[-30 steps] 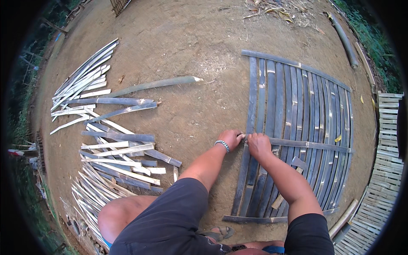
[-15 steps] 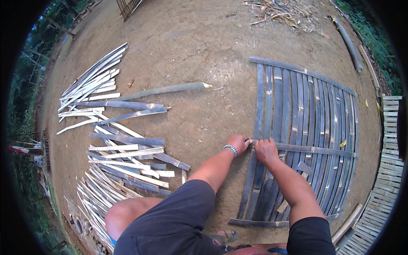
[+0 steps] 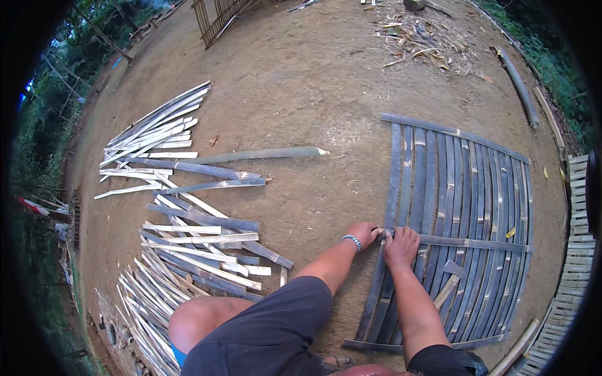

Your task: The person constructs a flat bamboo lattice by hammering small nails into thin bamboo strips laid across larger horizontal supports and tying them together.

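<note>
A panel of dark split-bamboo slats [image 3: 429,182] lies on the ground at the right, with bamboo strips across its far end, middle and near end. My left hand [image 3: 364,234] wears a chain bracelet and pinches the left tip of the middle bamboo strip [image 3: 467,242]. Just right of it, my right hand [image 3: 402,245] is closed over the same strip, knuckles up. Both hands partly cover that end of the strip. A hatchet [image 3: 453,269] with a wooden handle rests on the slats, right of my right forearm.
Loose split-bamboo strips [image 3: 207,239] lie in heaps at the left, and a long bamboo piece [image 3: 263,154] points toward the middle. Dry leaves and scraps [image 3: 421,42] are scattered at the back. A bamboo pole [image 3: 519,88] lies far right, above a slatted bamboo structure [image 3: 564,263].
The view has shifted, so the scene sits lower and further right. Both hands stay at the middle strip's left end; my right forearm is now more upright, uncovering more of the hatchet handle.
</note>
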A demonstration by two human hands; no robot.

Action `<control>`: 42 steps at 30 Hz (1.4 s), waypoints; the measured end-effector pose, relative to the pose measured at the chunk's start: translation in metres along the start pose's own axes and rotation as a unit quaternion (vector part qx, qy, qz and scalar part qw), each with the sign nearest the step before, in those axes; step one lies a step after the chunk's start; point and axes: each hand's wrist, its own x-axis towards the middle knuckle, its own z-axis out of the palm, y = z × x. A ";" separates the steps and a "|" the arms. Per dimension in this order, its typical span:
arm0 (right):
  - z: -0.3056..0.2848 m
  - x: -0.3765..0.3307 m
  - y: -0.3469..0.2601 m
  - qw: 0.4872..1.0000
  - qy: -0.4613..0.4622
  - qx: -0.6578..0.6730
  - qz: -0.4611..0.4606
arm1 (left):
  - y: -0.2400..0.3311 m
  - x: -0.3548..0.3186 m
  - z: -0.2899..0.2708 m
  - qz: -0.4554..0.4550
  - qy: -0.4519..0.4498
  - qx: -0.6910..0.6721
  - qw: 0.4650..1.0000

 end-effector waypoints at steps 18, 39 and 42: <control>-0.003 0.006 0.012 0.996 -0.069 0.020 -0.050 | -0.002 0.000 0.004 0.004 -0.002 -0.034 0.999; -0.014 -0.014 -0.012 0.986 -0.118 0.074 0.092 | -0.016 0.018 0.013 -0.028 -0.046 -0.018 0.998; -0.011 0.000 -0.009 0.968 -0.193 0.091 0.133 | -0.028 0.019 0.019 0.012 -0.037 -0.050 0.998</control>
